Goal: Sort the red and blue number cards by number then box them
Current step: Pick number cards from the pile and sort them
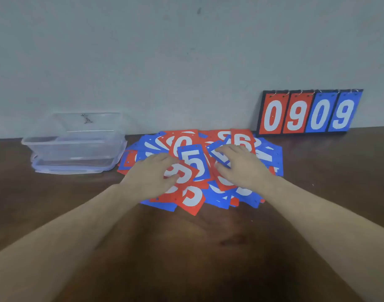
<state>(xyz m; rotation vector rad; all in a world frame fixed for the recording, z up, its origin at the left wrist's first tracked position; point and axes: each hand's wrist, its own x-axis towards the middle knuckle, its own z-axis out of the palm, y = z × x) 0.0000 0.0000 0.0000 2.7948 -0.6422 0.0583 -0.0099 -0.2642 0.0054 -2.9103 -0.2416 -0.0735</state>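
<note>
Both hands are down on the card pile right now. The left hand (153, 171) lies flat with fingers spread loosely, thumb resting on a red card (183, 174) with a white digit, not gripping anything as far as I can see. The right hand (239, 165) is the same deal, fingers relaxed and stretched forward, their tips on a tilted blue card (217, 154). Between the two hands sits a blue 5 card (193, 163), face up. All around and under them is the messy pile of cards (199, 168), red and blue overlapping every which way on the brown table (208, 247).

Off beyond the left hand, near the wall, there's a clear plastic box (75, 144) sitting on its lid (73, 168), just beside the pile's edge. Past the right hand, a scoreboard (309, 112) leans on the wall (165, 51) showing 0909, two red and two blue.
</note>
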